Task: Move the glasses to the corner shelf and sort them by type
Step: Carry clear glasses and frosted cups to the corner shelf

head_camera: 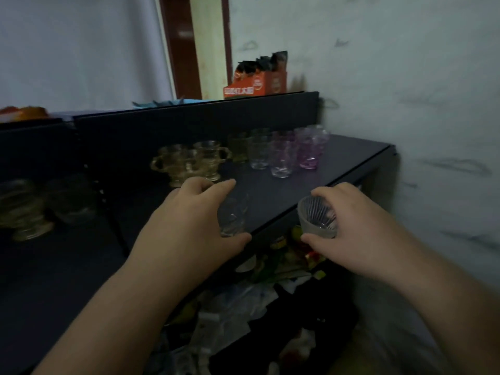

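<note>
A dim corner of a home storage area, by the look of it: a dark metal shelf (338, 158) stood against a pale marble-patterned wall (405, 77), holding household drinking glasses, among them amber handled cups (186, 163) and pink tumblers (308, 150). An orange carton (255, 83) sat on the tier above, a wooden door frame (208, 44) rose behind, and loose plastic bags and packets (243, 301) crowded the level below.
</note>
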